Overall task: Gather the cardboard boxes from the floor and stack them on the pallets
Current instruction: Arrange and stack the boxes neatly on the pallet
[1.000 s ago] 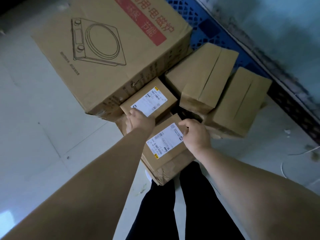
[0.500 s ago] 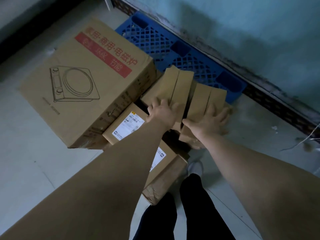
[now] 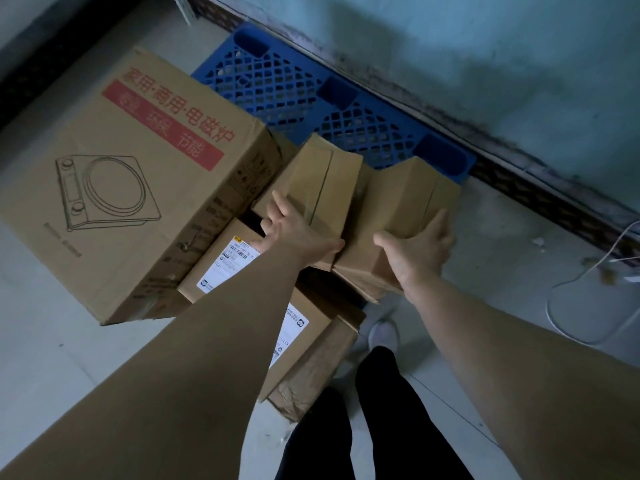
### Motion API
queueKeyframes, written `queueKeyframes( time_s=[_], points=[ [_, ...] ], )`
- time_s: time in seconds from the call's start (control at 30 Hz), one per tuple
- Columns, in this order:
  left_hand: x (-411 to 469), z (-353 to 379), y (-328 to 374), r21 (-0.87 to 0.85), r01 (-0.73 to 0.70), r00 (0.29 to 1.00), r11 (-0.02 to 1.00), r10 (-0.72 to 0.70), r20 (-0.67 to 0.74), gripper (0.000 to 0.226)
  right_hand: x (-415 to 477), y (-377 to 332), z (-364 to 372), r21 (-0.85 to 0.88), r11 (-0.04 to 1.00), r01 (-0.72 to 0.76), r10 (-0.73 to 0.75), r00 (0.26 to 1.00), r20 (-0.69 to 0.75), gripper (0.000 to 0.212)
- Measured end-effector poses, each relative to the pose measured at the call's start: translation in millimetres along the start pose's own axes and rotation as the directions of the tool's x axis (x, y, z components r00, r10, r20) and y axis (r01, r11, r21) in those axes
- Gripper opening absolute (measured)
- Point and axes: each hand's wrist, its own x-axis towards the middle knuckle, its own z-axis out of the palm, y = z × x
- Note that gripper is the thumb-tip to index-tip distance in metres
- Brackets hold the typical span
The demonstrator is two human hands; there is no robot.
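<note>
left hand (image 3: 294,226): fingers spread on left plain carton (image 3: 322,178) | right hand (image 3: 419,254): fingers clasp right plain carton (image 3: 398,199) | both tilted at blue pallet (image 3: 311,81) edge | risk: uneven grip, cartons may slide off

Strong blue on the pallet (image 3: 311,95), pierced all over in a diamond lattice. Just before the pallet, plain brown cardboard, without print, on the left small box (image 3: 311,178) and the right small box (image 3: 398,202). Left of the pallet, brown on the large box (image 3: 138,209), with a red band of pale lettering, red characters above, and a thin black line drawing. Farther before the pallet, brown with white, black-printed labels on the near labelled box (image 3: 221,271) and the far labelled box (image 3: 311,344). Behind the pallet, pale blue-green wall (image 3: 485,46), stained dark below.
</note>
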Motion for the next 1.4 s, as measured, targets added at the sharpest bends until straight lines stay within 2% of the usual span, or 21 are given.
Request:
queueKeyframes(
  time_s=[0.13,0.23,0.37,0.43,0.57,0.7,0.87,1.0,1.1,1.2,1.3,1.4],
  points=[
    [-2,-7,9,0.047,0.0,1.0,0.999,0.001,-0.023,0.139,0,3,-4,0.105,0.994,0.014,-0.017,0.999,0.035,0.119],
    [-1,-17,12,0.092,-0.004,0.991,0.996,0.017,-0.133,0.136,1,-1,-4,0.168,0.986,-0.004,-0.003,0.999,0.039,0.116],
    [8,-19,12,0.27,-0.045,0.934,0.962,0.136,-0.33,0.14,5,-4,-5,0.149,0.989,0.002,-0.004,1.0,0.013,0.117],
    [16,-10,8,0.369,-0.062,0.905,0.928,0.208,-0.372,0.136,8,-2,-6,0.143,0.989,0.029,-0.031,0.999,0.015,0.117],
    [24,10,1,0.371,-0.111,0.94,0.922,0.218,-0.261,0.104,18,7,-12,0.18,0.982,0.056,-0.059,0.998,0.01,0.113],
    [26,29,6,0.351,-0.131,0.941,0.927,0.228,-0.251,0.098,23,9,-21,0.28,0.96,0.014,-0.025,0.999,0.035,0.117],
    [49,32,6,0.192,0.021,0.953,0.981,0.039,-0.3,0.093,24,7,-23,0.32,0.947,-0.033,-0.028,0.982,0.184,0.119],
    [57,22,6,0.204,0.112,0.943,0.973,-0.039,-0.331,0.091,26,9,-12,0.345,0.934,-0.088,-0.017,0.957,0.289,0.118],
    [57,16,3,0.231,0.082,0.949,0.969,-0.005,-0.315,0.085,29,10,1,0.396,0.903,-0.168,0.007,0.927,0.375,0.118],
    [53,10,-3,0.215,-0.042,0.948,0.976,0.107,-0.299,0.065,33,13,18,0.295,0.929,-0.223,0.069,0.887,0.456,0.118],
    [48,10,-10,0.216,-0.141,0.958,0.966,0.188,-0.216,0.062,36,15,33,0.234,0.924,-0.302,0.146,0.845,0.515,0.103],
    [47,10,-14,0.17,-0.15,0.963,0.974,0.183,-0.198,0.062,40,13,40,0.177,0.918,-0.354,0.188,0.784,0.592,0.088]
  ],
)
